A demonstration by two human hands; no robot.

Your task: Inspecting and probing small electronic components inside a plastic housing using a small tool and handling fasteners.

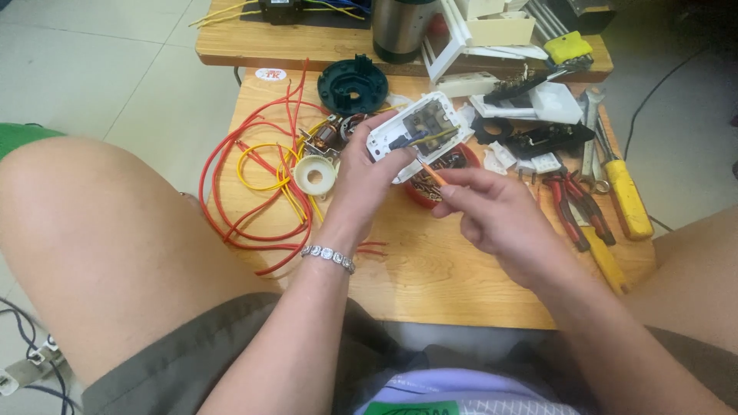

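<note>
The left hand [361, 180] is closed around a white plastic socket module [417, 132], its open back showing metal contacts and wires. The right hand [492, 211] pinches a thin orange-handled screwdriver [432, 174], tip touching the module's lower edge. Left of the hands, glossy red and yellow wires [254, 180] loop over the wooden table [430, 269]; red-handled pliers [573, 207] lie to the right.

The left hand [361, 180] covers one end of the white socket housing [419, 131], and the small parts inside it are too small to tell. The right hand [496, 211] hides the handle of the orange tool [432, 174]. The steel cylinder [401, 27] is cut off by the top edge.
</note>
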